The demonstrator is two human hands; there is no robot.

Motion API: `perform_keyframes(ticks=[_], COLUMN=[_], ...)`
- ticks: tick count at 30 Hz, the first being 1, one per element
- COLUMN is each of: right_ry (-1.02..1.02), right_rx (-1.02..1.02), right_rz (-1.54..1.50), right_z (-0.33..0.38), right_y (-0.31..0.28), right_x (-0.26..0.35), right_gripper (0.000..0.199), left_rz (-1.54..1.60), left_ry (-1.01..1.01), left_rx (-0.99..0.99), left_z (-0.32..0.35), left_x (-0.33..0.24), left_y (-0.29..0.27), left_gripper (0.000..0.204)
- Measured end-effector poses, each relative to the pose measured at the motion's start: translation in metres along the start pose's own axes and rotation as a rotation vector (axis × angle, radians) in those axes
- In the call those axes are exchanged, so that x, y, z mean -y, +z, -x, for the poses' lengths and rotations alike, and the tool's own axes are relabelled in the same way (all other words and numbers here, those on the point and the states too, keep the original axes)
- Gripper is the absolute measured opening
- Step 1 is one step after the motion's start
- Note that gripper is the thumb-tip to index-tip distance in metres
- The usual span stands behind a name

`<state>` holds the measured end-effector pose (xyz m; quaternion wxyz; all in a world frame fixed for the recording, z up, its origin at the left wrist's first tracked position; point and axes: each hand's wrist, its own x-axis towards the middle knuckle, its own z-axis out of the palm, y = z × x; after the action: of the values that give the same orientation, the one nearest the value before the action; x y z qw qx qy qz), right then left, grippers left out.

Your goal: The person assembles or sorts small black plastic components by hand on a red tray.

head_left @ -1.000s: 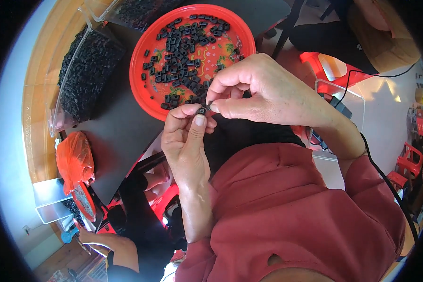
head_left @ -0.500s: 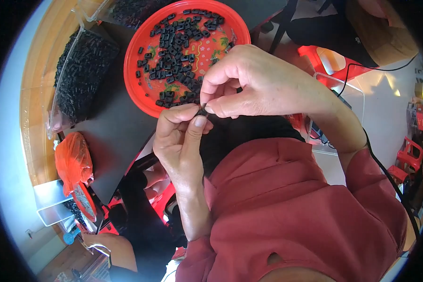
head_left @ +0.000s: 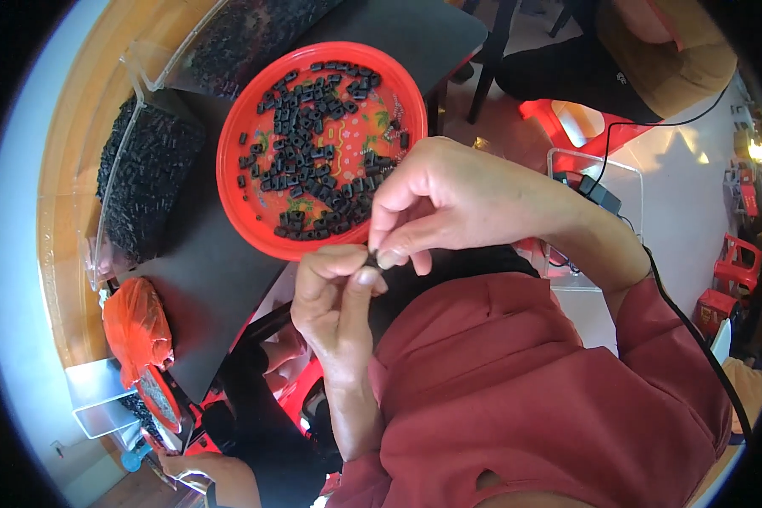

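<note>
Both hands meet in front of my body, just off the near rim of a round red tray [head_left: 233,222]. Between thumb and forefinger, my left hand [head_left: 334,296] pinches a small black plastic part [head_left: 371,261]. My right hand [head_left: 440,207] is closed in a pinch at the top of that same part, its fingertips touching it; whether it holds a second tiny piece is hidden. Many similar black parts [head_left: 300,127] lie scattered over the tray's flowered bottom. A little heap of tiny metal pieces [head_left: 394,127] lies at the tray's right side.
Clear bins of black parts [head_left: 148,169] stand along the left and far side of the dark table [head_left: 207,292]. An orange-red plastic bag [head_left: 135,326] sits near the table's left edge. Other people are seated at lower left and upper right. A black cable [head_left: 694,309] runs past my right arm.
The view has shifted, so the tray and both hands appear lower in it. My fingers keep pinching the small part, with the right fingertips slightly repositioned.
</note>
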<state>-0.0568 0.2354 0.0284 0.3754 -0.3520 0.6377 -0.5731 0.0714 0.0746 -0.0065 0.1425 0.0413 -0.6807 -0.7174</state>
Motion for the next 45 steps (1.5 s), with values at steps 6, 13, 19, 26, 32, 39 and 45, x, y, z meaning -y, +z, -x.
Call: perform_keyframes(ticks=[6, 13, 19, 26, 32, 39, 45], right_ry=[0.073, 0.113, 0.091, 0.039, -0.033, -0.106, -0.078], right_rx=[0.036, 0.004, -0.008, -0.189, -0.409, -0.626, -0.618], right_rz=[-0.223, -0.171, -0.147, -0.207, -0.096, 0.096, 0.143], right_z=[0.006, 0.009, 0.011, 0.021, 0.027, 0.024, 0.026], right_y=[0.005, 0.0, 0.001, -0.004, -0.026, -0.044, -0.045], right_x=[-0.003, -0.002, -0.001, 0.006, 0.013, -0.006, -0.007], right_gripper=[0.015, 0.013, 0.012, 0.014, 0.021, 0.019, 0.016], left_rz=[0.117, 0.13, 0.001, -0.194, -0.83, -0.771, -1.015], left_ry=[0.067, -0.01, -0.033, 0.075, 0.447, 0.287, 0.303], left_rx=[0.052, 0.055, 0.1, -0.083, -0.558, 0.188, 0.425], left_z=[0.003, 0.003, -0.002, -0.039, -0.157, -0.155, -0.15], left_x=[0.005, 0.007, -0.001, -0.041, -0.122, -0.051, -0.003], left_y=[0.008, 0.007, 0.002, -0.011, -0.124, -0.014, 0.04], left_gripper=[0.013, 0.013, 0.011, 0.011, 0.032, 0.011, 0.011])
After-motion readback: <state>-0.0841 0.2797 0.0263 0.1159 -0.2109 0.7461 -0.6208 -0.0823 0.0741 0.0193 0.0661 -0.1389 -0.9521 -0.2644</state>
